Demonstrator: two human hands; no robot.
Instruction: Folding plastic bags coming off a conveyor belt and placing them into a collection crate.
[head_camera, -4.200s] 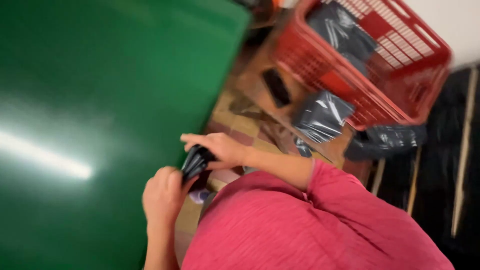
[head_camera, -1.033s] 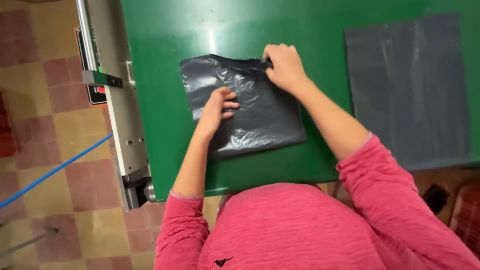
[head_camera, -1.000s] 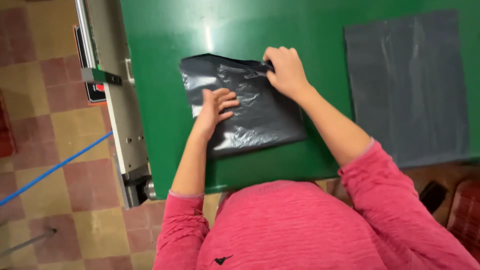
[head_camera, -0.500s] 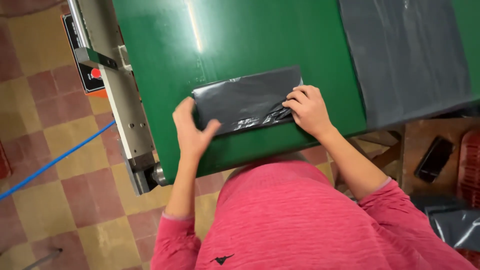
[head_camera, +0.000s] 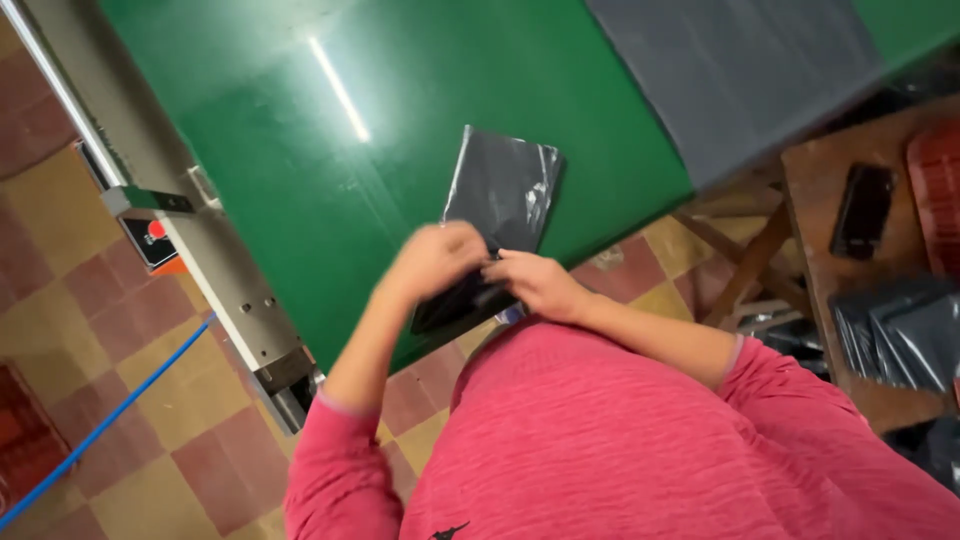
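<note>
Head view, looking down: I see both hands meeting at the near edge of the green surface (head_camera: 300, 180), clenched on the near end of a folded black plastic bag (head_camera: 500, 200). The left hand (head_camera: 435, 262) closes over the top of that end, somewhat blurred, and the right hand (head_camera: 540, 285) pinches it from the other side, so the two grips touch each other. From the grip the bag runs straight away across the surface, its long axis pointing up and slightly right, its far end lying flat. The near end overhangs the edge, and neither hand is nearer than the other. Beyond and right of the grip lies a flat grey sheet (head_camera: 740, 70), well apart. Left of the grip runs a grey metal rail (head_camera: 190, 240) with a red button (head_camera: 155, 230). Far right, a wooden side table (head_camera: 810, 190) carries a dark phone (head_camera: 862, 210) and stacked dark bags (head_camera: 900, 330). Nothing stands between the hands and the bag.
</note>
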